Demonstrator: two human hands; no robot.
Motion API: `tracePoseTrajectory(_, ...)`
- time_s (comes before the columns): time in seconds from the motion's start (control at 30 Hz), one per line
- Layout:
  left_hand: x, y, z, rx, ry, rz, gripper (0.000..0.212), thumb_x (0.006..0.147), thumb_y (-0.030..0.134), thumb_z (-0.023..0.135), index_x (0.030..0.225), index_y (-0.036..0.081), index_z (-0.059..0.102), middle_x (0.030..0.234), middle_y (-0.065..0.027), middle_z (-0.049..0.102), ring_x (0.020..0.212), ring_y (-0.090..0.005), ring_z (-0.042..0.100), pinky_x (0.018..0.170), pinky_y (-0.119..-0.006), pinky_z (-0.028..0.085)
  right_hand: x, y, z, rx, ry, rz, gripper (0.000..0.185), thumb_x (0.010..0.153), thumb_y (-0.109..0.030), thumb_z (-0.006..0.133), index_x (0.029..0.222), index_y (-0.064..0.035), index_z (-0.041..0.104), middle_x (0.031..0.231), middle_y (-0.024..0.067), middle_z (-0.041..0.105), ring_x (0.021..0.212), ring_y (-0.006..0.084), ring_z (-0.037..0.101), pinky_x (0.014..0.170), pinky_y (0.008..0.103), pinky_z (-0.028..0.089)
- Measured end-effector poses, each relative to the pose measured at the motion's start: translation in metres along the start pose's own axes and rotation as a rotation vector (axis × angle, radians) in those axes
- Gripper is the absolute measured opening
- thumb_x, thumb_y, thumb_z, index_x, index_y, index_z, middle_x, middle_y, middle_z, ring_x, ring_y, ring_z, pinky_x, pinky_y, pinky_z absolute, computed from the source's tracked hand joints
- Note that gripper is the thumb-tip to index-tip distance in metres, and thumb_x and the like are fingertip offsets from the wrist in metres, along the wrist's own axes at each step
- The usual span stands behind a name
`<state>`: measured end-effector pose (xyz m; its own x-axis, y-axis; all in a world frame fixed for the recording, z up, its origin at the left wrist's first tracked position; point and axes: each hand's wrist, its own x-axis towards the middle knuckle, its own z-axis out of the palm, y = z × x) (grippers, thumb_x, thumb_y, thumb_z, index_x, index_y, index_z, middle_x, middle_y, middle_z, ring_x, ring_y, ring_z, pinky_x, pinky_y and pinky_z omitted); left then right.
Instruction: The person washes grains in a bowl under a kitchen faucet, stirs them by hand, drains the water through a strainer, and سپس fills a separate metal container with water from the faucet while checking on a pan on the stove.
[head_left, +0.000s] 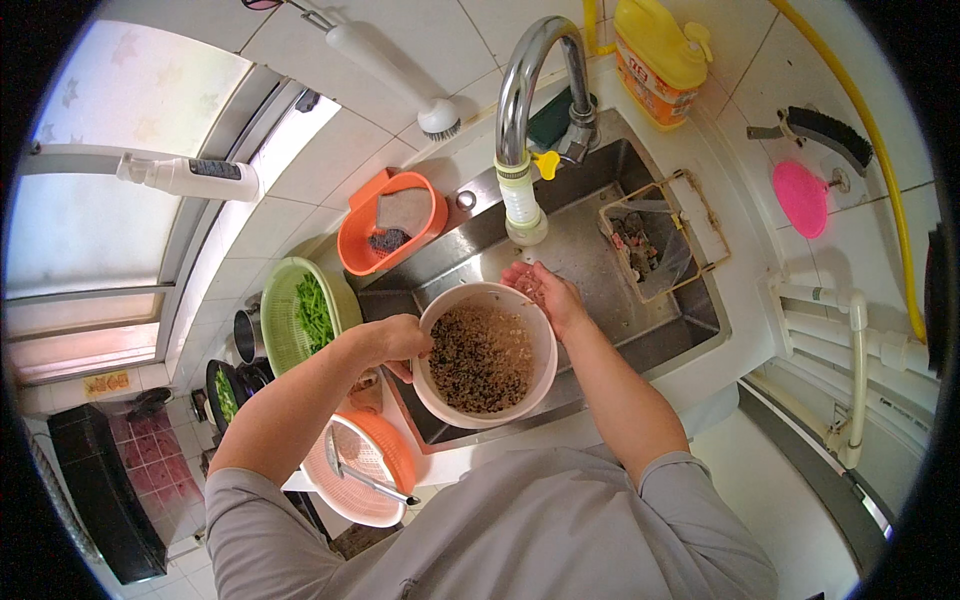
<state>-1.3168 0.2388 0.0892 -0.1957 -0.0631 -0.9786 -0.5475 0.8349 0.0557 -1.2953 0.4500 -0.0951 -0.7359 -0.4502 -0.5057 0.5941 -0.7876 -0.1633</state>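
Observation:
A round white bowl (551, 367) is over the front of the stainless steel sink (480, 262). Small dark and brown grains (480, 360) cover its bottom, apparently wet. My left hand (401, 341) grips the bowl's left rim, its fingertips partly hidden. At the far right rim my right hand (544, 292) is cupped with the palm up, against or just beside the bowl. The palm looks wet; whether any grains lie in it is too small to tell. Beyond this hand hangs the white spout filter (523, 210) of a chrome faucet (517, 90).
A wire-framed strainer bag (637, 247) with food scraps hangs in the sink's right side. An orange caddy (352, 247) and a green basket of cut greens (274, 315) stand left. Nearer me, a cleaver (367, 480) lies across a colander (330, 450). A yellow detergent jug (660, 67) stands behind.

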Motion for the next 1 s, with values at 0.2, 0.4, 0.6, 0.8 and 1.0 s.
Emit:
tracePoseTrajectory(0.2,0.0049,-0.0018,-0.0020,0.031,0.000,-0.040,0.035,0.079,0.009,0.050,0.111,-0.004,0.056,0.102,-0.0156,0.063,0.083,-0.0273,0.066,0.066,-0.035,0.060,-0.0013,-0.0003,0.0001,-0.032,0.008,-0.008,0.040,0.098,-0.032,0.037,0.118,-0.0009,0.053,0.112,0.0136,0.061,0.107,0.0237,0.058,0.095,0.0379,0.045)
tracePoseTrajectory(0.4,0.0064,-0.0030,-0.0019,0.025,-0.003,-0.038,0.035,0.079,0.008,0.050,0.111,-0.005,0.056,0.101,-0.0160,0.063,0.083,-0.0275,0.066,0.066,-0.035,0.060,0.0017,0.0007,-0.0037,-0.014,-0.010,-0.008,0.040,0.099,-0.032,0.037,0.116,-0.0011,0.055,0.111,0.0133,0.062,0.105,0.0237,0.059,0.094,0.0379,0.045)
tracePoseTrajectory(0.6,0.0004,0.0034,-0.0014,0.022,-0.003,-0.045,0.036,0.079,0.007,0.049,0.112,-0.006,0.055,0.102,-0.0167,0.062,0.084,-0.0282,0.066,0.067,-0.035,0.060,-0.0017,-0.0012,-0.0002,-0.027,-0.001,-0.013,0.039,0.098,-0.032,0.037,0.116,-0.0013,0.055,0.110,0.0133,0.062,0.105,0.0238,0.059,0.094,0.0383,0.046)
tracePoseTrajectory(0.8,-0.0003,0.0041,-0.0005,0.014,0.002,-0.031,0.034,0.080,0.007,0.049,0.109,-0.008,0.055,0.102,-0.0180,0.061,0.083,-0.0285,0.066,0.066,-0.035,0.060,-0.0013,-0.0006,-0.0019,-0.007,0.026,0.000,0.039,0.098,-0.032,0.038,0.115,-0.0017,0.054,0.109,0.0133,0.062,0.104,0.0238,0.059,0.093,0.0387,0.046)
tracePoseTrajectory(1.0,0.0050,-0.0025,0.0006,-0.002,0.002,0.012,0.033,0.081,0.009,0.049,0.109,-0.008,0.056,0.103,-0.0186,0.061,0.085,-0.0277,0.066,0.065,-0.034,0.060,-0.0032,-0.0020,-0.0031,-0.007,0.013,-0.017,0.037,0.098,-0.032,0.038,0.112,-0.0023,0.055,0.105,0.0125,0.063,0.101,0.0241,0.061,0.091,0.0390,0.047)
